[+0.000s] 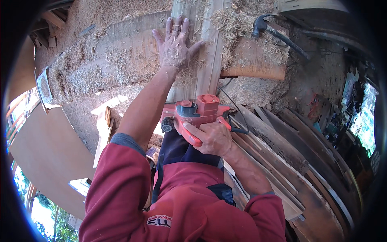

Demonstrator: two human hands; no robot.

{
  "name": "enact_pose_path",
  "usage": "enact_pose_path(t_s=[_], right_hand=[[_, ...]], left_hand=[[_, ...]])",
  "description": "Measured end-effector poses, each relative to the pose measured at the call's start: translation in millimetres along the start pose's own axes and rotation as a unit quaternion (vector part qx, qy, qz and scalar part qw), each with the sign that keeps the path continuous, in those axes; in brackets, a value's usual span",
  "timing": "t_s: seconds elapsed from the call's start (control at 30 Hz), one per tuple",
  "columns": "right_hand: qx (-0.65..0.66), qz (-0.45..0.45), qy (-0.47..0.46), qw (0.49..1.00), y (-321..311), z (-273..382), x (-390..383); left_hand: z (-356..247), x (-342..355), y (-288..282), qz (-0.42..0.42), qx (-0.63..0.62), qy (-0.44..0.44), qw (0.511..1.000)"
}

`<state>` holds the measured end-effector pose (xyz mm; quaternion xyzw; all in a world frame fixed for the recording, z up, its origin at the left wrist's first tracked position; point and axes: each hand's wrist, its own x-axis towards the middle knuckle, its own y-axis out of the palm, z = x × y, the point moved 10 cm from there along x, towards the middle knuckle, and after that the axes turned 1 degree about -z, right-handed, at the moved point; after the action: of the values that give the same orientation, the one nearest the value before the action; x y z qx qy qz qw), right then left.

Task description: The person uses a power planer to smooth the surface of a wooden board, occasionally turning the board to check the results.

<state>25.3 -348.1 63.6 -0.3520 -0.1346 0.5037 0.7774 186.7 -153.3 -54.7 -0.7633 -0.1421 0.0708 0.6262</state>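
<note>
My right hand [213,137] is wrapped round the handle of a red electric planer [203,108], close in front of my body. The planer sits at the near end of a pale wooden board [209,76] that runs away from me, with what looks like a second board beside it on the left. My left hand [175,47] lies flat with fingers spread, palm down near the left side of the boards, farther out than the planer. Wood shavings lie around it. The planer's underside is hidden.
A claw hammer [261,26] lies at the far right by a heap of shavings [231,30]. Beneath the boards a wide plank [121,48] runs crosswise. A dark cord [238,105] trails from the planer. Stacked planks [282,141] fill the right; a large panel [50,153] stands left.
</note>
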Motion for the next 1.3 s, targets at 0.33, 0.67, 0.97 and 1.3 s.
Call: enact_pose_path(t_s=[0.33, 0.67, 0.97, 1.3], right_hand=[[0.015, -0.022, 0.010, 1.000, 9, 13, 13], [0.022, -0.022, 0.031, 0.999, 25, 26, 25], [0.017, 0.075, 0.026, 0.997, 75, 48, 53], [0.007, -0.011, 0.022, 1.000, -7, 2, -29]], left_hand=[[-4, 3, 1, 0.039, -0.004, -0.007, 0.999], [-6, 1, 2, 0.026, -0.021, -0.010, 0.999], [-2, 3, 4, 0.014, -0.030, -0.008, 0.999], [-6, 3, 2, 0.003, 0.024, 0.024, 0.999]])
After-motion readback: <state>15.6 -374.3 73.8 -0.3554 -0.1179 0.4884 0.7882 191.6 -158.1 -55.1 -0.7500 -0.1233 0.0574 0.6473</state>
